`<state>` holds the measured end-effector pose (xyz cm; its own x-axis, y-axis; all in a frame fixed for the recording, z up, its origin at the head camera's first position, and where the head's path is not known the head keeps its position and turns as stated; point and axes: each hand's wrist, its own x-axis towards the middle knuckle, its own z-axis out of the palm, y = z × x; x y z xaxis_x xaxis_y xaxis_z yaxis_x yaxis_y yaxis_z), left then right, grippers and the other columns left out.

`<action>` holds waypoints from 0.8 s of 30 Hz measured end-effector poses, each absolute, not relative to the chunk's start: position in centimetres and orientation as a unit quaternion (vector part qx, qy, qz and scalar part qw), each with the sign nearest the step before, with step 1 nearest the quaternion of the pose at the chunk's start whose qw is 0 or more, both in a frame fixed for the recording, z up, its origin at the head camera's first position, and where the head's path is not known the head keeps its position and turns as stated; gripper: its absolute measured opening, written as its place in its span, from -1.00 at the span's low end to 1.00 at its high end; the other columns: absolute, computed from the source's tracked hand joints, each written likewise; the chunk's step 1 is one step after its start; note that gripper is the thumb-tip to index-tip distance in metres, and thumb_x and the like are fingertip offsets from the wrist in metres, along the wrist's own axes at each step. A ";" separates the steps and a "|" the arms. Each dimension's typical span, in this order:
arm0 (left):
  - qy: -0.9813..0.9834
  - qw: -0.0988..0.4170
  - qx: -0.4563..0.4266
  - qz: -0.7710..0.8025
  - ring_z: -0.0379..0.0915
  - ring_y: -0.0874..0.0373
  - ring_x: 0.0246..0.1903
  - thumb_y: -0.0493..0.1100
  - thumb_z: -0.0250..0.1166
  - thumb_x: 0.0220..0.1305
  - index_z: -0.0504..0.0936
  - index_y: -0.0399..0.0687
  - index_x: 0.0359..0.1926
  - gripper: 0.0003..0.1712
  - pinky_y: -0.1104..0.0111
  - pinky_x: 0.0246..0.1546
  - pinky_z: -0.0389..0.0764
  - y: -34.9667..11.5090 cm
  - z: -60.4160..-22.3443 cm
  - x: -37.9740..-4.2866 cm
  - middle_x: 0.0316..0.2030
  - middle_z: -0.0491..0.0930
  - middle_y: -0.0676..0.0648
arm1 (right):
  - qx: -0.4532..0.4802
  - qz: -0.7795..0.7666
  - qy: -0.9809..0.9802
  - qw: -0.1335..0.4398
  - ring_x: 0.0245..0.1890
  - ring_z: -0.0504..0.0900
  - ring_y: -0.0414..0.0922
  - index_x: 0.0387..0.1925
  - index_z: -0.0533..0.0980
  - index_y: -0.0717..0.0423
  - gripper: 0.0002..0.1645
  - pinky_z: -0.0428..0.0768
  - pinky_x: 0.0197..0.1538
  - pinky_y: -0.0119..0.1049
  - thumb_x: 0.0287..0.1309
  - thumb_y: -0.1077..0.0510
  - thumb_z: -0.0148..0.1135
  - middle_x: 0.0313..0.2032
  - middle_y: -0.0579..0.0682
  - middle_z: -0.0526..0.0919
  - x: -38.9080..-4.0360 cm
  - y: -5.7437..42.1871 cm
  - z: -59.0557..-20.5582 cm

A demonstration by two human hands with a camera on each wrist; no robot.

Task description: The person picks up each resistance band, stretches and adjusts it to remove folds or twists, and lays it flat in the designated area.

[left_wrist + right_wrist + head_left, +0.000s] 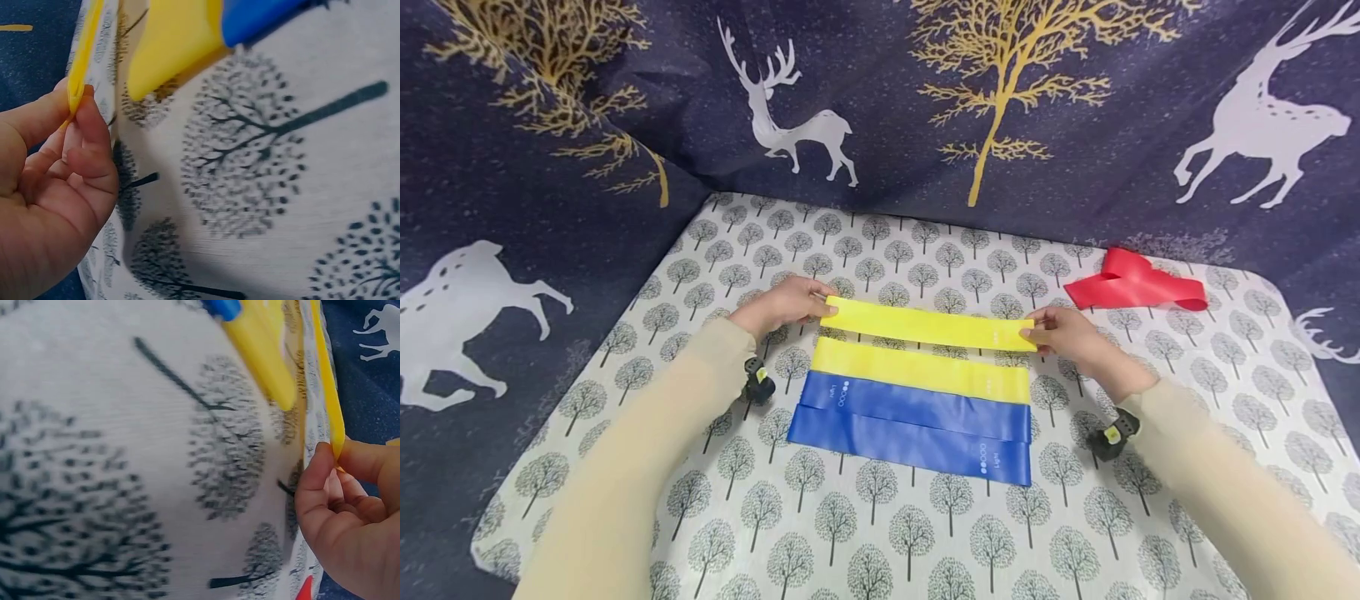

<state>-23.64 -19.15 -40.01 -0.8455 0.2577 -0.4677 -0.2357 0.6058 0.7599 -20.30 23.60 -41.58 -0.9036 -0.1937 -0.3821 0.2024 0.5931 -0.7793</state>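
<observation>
Stretched between both hands is a yellow resistance band (925,323), flat and raised a little off the cloth. My left hand (792,302) pinches its left end between thumb and fingers; the left wrist view shows this hand (59,181) gripping the folded edge. At the other end my right hand (1067,337) pinches the band the same way, and the right wrist view shows that hand (350,506) close up. Just below lies a second yellow band (917,367), overlapped by a blue band (917,408), with another blue band (910,450) nearest me.
A red band (1138,287) lies loosely folded at the back right. Under everything is a white cloth (880,533) printed with trees. A dark blue curtain (880,108) with deer and golden trees rises behind and at the left.
</observation>
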 end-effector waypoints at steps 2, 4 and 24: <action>0.856 0.283 0.014 0.433 0.21 0.23 -0.56 -0.17 0.31 0.41 0.48 -0.24 0.35 -0.45 0.41 -0.43 0.36 -19.2 -40.3 -23.5 -0.50 0.43 0.09 | 0.000 -0.448 0.867 0.219 -0.39 0.50 -0.24 0.13 0.38 0.47 -0.58 0.62 -0.27 -0.43 0.40 0.25 0.22 -0.36 -0.09 0.48 -20.0 23.7 -41.8; 0.857 0.286 0.021 0.429 0.23 0.21 -0.55 -0.17 0.29 0.43 0.50 -0.26 0.32 -0.49 0.41 -0.43 0.37 -19.2 -40.5 -23.3 -0.50 0.44 0.07 | -0.007 -0.438 0.873 0.215 -0.38 0.53 -0.24 0.11 0.40 0.46 -0.58 0.64 -0.27 -0.43 0.39 0.24 0.24 -0.36 -0.09 0.52 -19.8 23.7 -41.9; 0.842 0.296 0.063 0.447 0.51 0.11 -0.27 -0.20 0.25 0.43 0.50 -0.32 0.27 -0.53 0.31 -0.12 0.61 -19.7 -41.5 -23.0 -0.20 0.63 -0.13 | -0.031 -0.445 0.870 0.208 -0.34 0.51 -0.21 0.12 0.39 0.47 -0.62 0.61 -0.28 -0.44 0.41 0.27 0.16 -0.33 -0.02 0.56 -19.2 23.7 -42.7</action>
<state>-23.00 -19.69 -41.46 -0.8173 0.3707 -0.4412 -0.1575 0.5929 0.7898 -19.22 23.73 -42.73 -0.9115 -0.2385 -0.3351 0.1322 0.6015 -0.7878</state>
